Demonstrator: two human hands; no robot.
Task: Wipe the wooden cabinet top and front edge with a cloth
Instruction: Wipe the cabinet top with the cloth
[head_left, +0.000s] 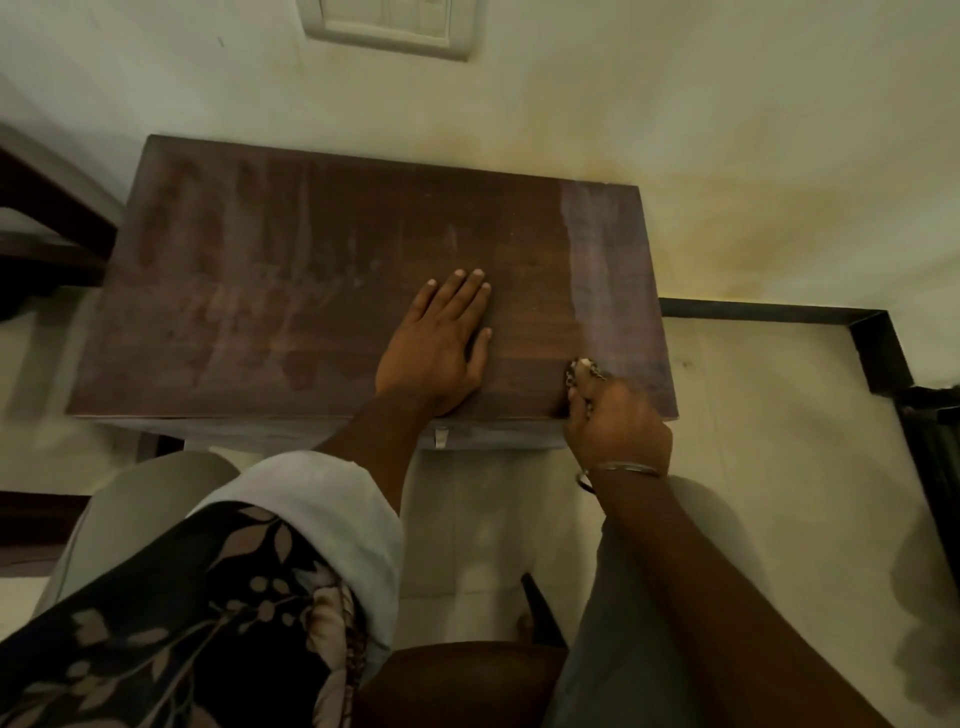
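Cabinet top has a pale strip at right — left hand spread flat to brace, right hand gripping the cloth should sweep it firmly.

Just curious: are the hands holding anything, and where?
The right hand grips a patterned cloth, bunched in its fingers; which part cannot be told. The left hand lies flat on the cabinet top, holding nothing.

cabinet top left bare, wall behind
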